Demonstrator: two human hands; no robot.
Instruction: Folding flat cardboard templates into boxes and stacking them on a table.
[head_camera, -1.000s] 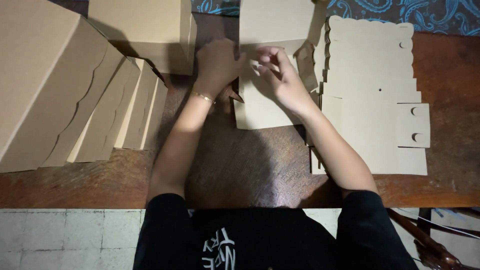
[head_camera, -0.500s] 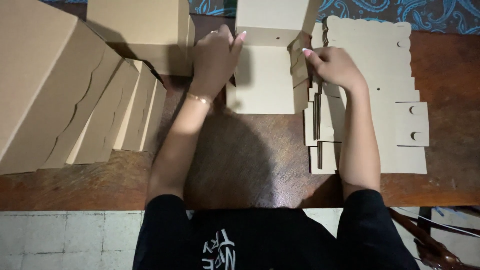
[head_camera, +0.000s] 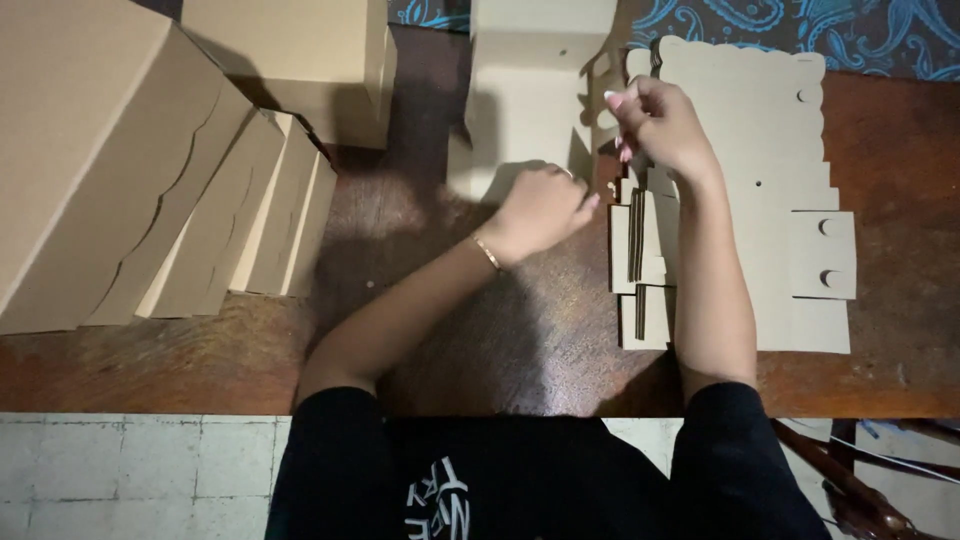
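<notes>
A partly folded tan cardboard box stands on the dark wooden table in front of me. My left hand, wearing a thin bracelet, is curled at the box's near bottom edge and grips it. My right hand pinches a scalloped side flap at the box's right side with fingertips together. A stack of flat die-cut cardboard blanks lies just under and to the right of my right forearm.
Several finished tan boxes lean in a row at the left, and another box stands at the back. A blue patterned cloth lies beyond the table. The table's near edge meets a pale tiled floor.
My left hand has dropped from the box's upper left side to its near bottom edge. My right hand stays at the right flap, fingers now pinched. The box's panel stands more upright.
</notes>
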